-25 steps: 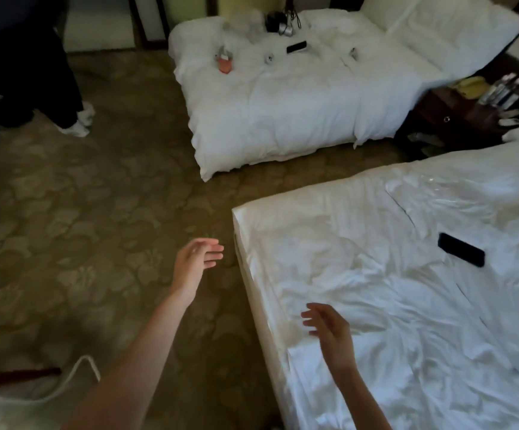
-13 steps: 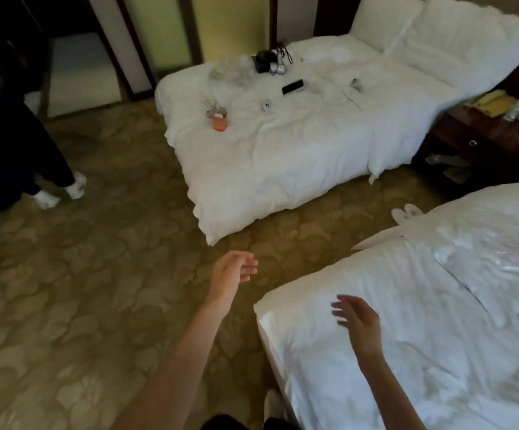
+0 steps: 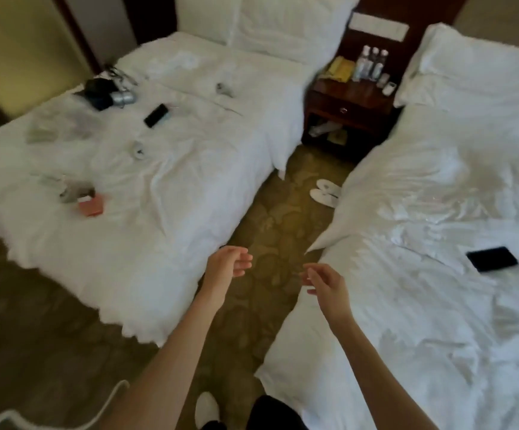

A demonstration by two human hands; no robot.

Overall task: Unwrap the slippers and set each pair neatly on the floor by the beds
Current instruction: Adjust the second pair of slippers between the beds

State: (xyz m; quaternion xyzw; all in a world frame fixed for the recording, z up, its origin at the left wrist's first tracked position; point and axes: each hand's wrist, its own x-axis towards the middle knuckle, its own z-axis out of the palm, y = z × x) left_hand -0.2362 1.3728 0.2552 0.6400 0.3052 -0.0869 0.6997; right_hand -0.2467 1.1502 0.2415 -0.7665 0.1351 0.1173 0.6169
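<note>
A pair of white slippers [image 3: 325, 192] lies side by side on the patterned carpet, tucked against the edge of the right bed [image 3: 422, 305], partly hidden by its duvet. My left hand [image 3: 228, 264] hovers over the aisle between the two beds, fingers relaxed, holding nothing. My right hand [image 3: 325, 282] is stretched out near the corner of the right bed, fingers loosely bent and empty. The left bed [image 3: 189, 187] carries crumpled clear plastic wrapping [image 3: 56, 130] on its far left part.
A dark phone [image 3: 492, 259] lies on the right bed. On the left bed are another phone [image 3: 156, 115], an orange box [image 3: 90, 206] and dark gear [image 3: 106, 94]. A wooden nightstand [image 3: 349, 110] with bottles stands between the beds. A white cable [image 3: 65, 417] crosses the floor.
The view has swung right to face the aisle between the beds. The slippers and nightstand are now in fuller view. Both hands stay empty and have drawn closer together.
</note>
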